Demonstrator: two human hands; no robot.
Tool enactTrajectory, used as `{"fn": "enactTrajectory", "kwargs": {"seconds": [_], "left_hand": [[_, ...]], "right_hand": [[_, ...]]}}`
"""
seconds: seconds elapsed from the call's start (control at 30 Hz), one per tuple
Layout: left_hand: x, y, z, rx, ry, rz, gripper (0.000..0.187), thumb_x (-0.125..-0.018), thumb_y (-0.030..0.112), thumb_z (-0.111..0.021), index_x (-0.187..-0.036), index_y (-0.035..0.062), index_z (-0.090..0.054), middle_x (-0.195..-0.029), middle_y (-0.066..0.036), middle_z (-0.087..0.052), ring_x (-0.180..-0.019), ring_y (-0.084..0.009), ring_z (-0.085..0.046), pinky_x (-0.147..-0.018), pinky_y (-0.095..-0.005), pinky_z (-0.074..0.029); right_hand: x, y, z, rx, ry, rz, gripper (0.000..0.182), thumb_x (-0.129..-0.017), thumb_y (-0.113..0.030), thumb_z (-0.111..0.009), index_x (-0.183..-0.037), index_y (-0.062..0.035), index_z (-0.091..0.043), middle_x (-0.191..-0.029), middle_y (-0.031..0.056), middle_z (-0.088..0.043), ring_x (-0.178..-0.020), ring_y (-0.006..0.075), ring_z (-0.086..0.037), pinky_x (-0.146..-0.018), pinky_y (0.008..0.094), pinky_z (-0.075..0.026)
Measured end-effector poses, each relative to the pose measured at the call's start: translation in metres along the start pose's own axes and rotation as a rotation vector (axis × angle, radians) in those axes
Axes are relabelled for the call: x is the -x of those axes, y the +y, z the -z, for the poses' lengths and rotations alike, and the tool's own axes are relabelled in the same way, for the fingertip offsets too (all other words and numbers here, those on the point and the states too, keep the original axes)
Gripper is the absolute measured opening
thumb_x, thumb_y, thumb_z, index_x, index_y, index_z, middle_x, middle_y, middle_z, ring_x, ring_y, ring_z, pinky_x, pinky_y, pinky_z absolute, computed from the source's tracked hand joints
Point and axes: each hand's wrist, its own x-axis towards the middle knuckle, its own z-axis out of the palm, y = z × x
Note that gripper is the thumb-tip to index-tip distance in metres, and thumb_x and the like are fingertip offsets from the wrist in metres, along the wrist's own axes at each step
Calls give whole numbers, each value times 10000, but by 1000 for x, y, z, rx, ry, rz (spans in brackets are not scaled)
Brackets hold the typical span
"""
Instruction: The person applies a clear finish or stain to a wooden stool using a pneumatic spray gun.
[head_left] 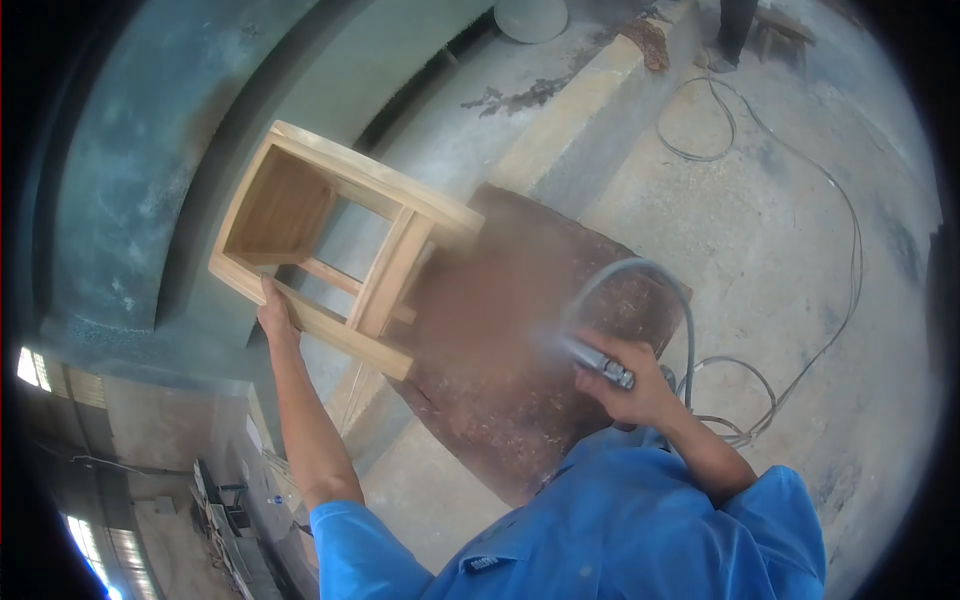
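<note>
A light wooden frame (385,270), like a stool or small piece of furniture with a solid panel at one end and open rails, is tilted in front of me. My left hand (277,312) grips its lower left edge. In my right hand (630,385) is a metal spray gun (598,362), its front end towards the wooden frame. A grey hose (640,262) arches up from beside that hand. A blurred patch in the middle hides the gun's tip and the frame's nearest legs in part.
A dark brown board or mat (510,445) lies beneath the work, beside a low concrete ledge (590,110). Thin hose (858,250) loops over the floor on the right. Another person's leg (735,35) stands near a small wooden stool (785,25) at the top.
</note>
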Motion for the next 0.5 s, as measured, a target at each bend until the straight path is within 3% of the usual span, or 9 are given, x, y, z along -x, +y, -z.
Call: {"fn": "enactTrajectory", "kwargs": {"seconds": [0.07,0.23,0.5], "left_hand": [[2,-3,-6,-88,35,-131,806,-813,484,-740,-1263,-142,-507,-1180,-214,-607,-1005,-313,-633,-854,-411,-516],[3,-16,-18,-74,143,-90,761,-792,425,-761,-1239,-147,-532,-1167,-215,-616,-1021,-311,-626,-857,-422,-511],[-22,-40,-17,-116,-8,33,815,-856,450,-702,-1339,-146,-427,-1264,-218,-568,-1090,-346,-615,-944,-461,-526]], "right_hand": [[-4,10,6,60,90,-12,571,-808,-45,-729,-1357,-57,-569,-1120,190,-699,-953,258,-721,-827,311,-534],[-22,19,13,25,215,178,611,-754,24,-727,-1341,-60,-582,-1087,189,-700,-941,281,-720,-824,318,-536],[7,95,-9,123,209,56,502,-836,-235,-750,-1302,-103,-616,-1013,164,-714,-813,307,-706,-706,339,-537]]}}
